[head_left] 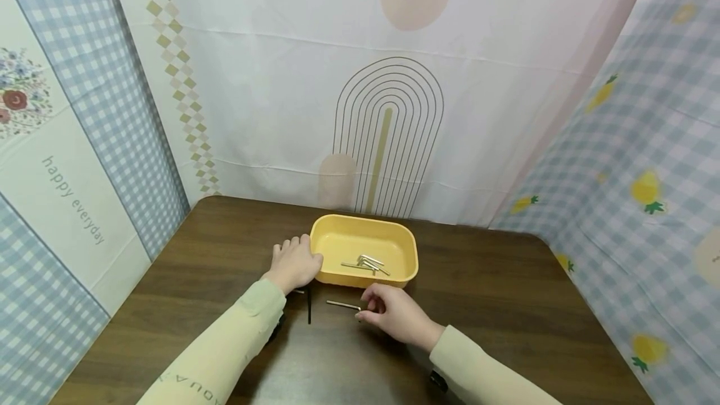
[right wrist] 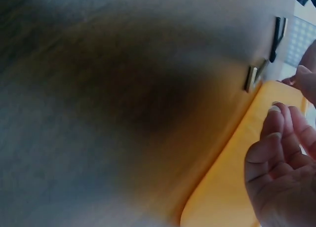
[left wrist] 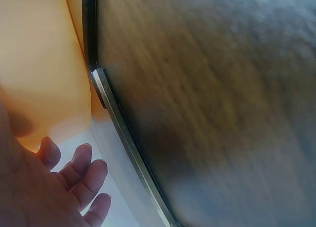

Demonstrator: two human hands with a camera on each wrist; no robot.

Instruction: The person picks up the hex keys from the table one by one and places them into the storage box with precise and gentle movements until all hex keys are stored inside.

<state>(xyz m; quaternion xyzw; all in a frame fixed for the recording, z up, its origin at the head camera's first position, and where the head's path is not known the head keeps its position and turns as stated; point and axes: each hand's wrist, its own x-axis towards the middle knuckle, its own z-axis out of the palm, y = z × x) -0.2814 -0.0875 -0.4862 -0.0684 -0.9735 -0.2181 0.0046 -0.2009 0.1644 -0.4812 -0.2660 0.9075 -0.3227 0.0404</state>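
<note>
In the head view, a yellow container [head_left: 365,280] holds several silver L-shaped keys [head_left: 371,262]. My left hand [head_left: 292,264] rests at its left rim, fingers loosely extended; the left wrist view shows that hand [left wrist: 54,182] beside a silver key [left wrist: 131,143] and a black key [left wrist: 90,34]. My right hand [head_left: 400,317] is in front of the container, thumb and forefinger apart around the bent end of a silver key [head_left: 342,304] on the table. In the right wrist view, the right hand [right wrist: 284,172] has bent fingers and shows nothing held.
A black key [head_left: 309,306] lies on the brown table [head_left: 495,292] below my left hand, with part of another silver key [head_left: 298,291] beside it. Patterned curtains [head_left: 270,99] stand behind and at both sides of the table.
</note>
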